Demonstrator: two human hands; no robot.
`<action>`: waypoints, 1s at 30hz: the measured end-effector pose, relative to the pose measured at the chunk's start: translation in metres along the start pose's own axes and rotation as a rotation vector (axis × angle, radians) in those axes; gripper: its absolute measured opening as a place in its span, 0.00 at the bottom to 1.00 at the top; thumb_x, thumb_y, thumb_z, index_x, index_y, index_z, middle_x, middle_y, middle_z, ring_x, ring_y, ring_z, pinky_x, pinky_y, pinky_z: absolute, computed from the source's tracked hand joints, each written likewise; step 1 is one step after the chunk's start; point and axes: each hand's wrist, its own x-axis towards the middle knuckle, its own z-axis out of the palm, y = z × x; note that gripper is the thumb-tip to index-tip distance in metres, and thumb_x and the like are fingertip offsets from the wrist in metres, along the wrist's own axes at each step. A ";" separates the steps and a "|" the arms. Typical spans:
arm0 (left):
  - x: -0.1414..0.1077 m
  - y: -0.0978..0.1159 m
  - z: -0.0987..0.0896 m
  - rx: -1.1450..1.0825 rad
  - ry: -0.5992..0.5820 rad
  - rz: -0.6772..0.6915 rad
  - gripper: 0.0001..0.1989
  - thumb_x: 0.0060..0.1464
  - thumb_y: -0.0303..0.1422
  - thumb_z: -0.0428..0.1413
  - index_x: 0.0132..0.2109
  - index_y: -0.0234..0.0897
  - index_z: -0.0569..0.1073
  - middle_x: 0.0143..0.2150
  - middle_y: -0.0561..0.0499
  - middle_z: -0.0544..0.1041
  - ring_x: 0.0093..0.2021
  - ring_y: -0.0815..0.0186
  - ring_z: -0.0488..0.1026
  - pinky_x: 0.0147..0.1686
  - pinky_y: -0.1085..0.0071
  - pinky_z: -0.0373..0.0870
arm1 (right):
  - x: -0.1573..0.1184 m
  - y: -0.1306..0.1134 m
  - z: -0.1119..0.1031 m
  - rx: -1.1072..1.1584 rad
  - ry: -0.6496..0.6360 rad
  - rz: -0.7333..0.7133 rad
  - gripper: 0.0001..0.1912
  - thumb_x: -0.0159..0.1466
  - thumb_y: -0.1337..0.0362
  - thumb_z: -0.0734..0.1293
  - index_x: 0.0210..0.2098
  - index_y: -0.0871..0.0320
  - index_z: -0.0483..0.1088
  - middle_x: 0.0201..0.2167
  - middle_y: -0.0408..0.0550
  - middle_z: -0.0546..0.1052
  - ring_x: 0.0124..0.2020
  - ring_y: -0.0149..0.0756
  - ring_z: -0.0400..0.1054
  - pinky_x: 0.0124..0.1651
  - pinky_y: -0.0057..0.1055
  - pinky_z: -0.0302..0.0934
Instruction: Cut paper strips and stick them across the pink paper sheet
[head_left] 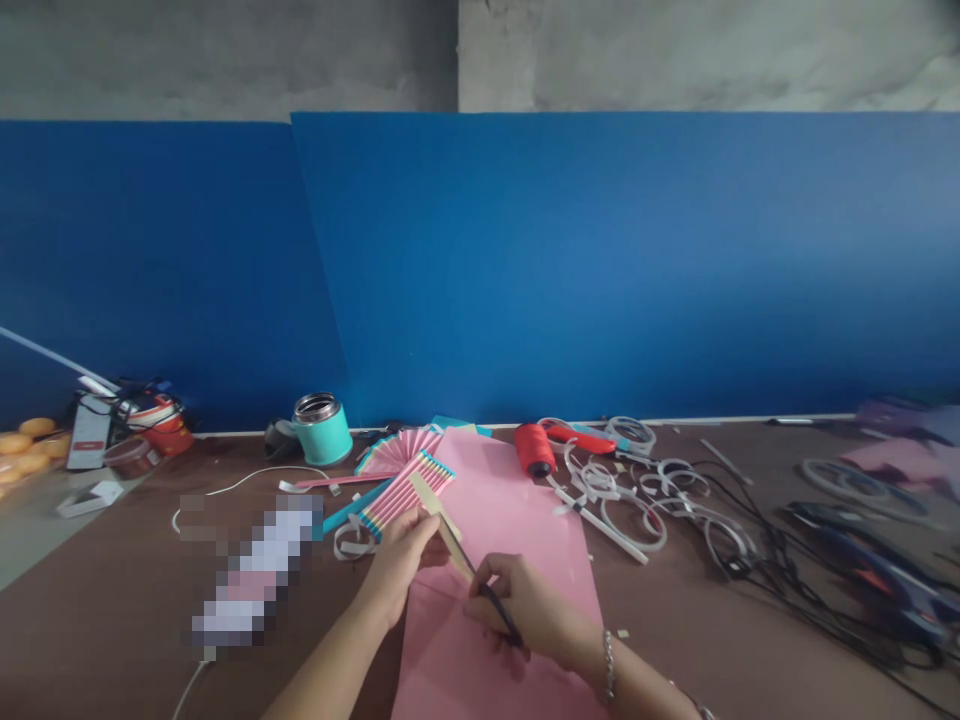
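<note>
My left hand [405, 555] is closed, thumb and fingers pinching a flat pale-yellow strip [427, 497] that slants down toward my other hand. My right hand [517, 605] grips a pair of scissors [499, 612] by the black handles, and their dark blades lie along the strip's lower part. Whether the blades touch the strip I cannot tell. Both hands are above a long sheet of pink paper [502, 510]. Just beyond my left hand lie a pleated pink paper piece [405, 495] with blue edges and a pink folded fan [401, 452].
A red thread spool [533, 450] and a red-handled tool [581, 438] sit behind the paper's right edge. Curled white strips [600, 480] and black cables [795, 580] spread rightward. A turquoise cup [322, 430] stands at back left, before a blue partition [600, 260]. A pixelated object [259, 570] lies left.
</note>
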 end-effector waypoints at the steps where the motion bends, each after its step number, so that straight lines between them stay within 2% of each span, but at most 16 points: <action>1: 0.000 0.001 0.000 0.001 -0.001 -0.003 0.14 0.41 0.42 0.61 0.29 0.35 0.70 0.24 0.53 0.75 0.26 0.65 0.73 0.28 0.71 0.70 | 0.001 0.001 0.000 0.002 -0.004 -0.004 0.06 0.52 0.66 0.63 0.31 0.60 0.65 0.13 0.38 0.72 0.09 0.26 0.62 0.09 0.18 0.50; 5: 0.000 0.003 0.001 0.015 0.004 -0.009 0.15 0.42 0.43 0.60 0.29 0.34 0.70 0.24 0.53 0.74 0.26 0.65 0.73 0.27 0.71 0.70 | 0.001 0.003 -0.001 0.013 -0.003 -0.012 0.06 0.52 0.66 0.63 0.31 0.60 0.65 0.14 0.38 0.72 0.09 0.27 0.62 0.09 0.18 0.51; 10: 0.003 0.005 0.001 0.019 0.078 0.029 0.15 0.43 0.44 0.59 0.30 0.36 0.69 0.22 0.54 0.73 0.25 0.64 0.74 0.26 0.71 0.70 | -0.002 -0.003 0.000 -0.002 0.006 0.009 0.06 0.52 0.67 0.64 0.30 0.60 0.65 0.13 0.38 0.72 0.08 0.26 0.61 0.09 0.17 0.49; 19: 0.002 0.001 0.001 0.010 0.028 0.040 0.15 0.43 0.44 0.59 0.28 0.37 0.67 0.24 0.53 0.76 0.26 0.64 0.74 0.28 0.70 0.70 | 0.001 -0.001 0.002 0.064 -0.004 0.009 0.08 0.52 0.65 0.65 0.31 0.60 0.64 0.13 0.38 0.72 0.08 0.27 0.61 0.09 0.20 0.53; 30: -0.001 0.004 0.003 0.006 0.036 0.030 0.14 0.44 0.43 0.58 0.29 0.37 0.66 0.24 0.53 0.75 0.25 0.65 0.74 0.29 0.70 0.70 | 0.002 0.004 0.003 0.062 -0.002 -0.011 0.07 0.52 0.66 0.64 0.31 0.60 0.64 0.13 0.38 0.72 0.08 0.27 0.61 0.09 0.19 0.52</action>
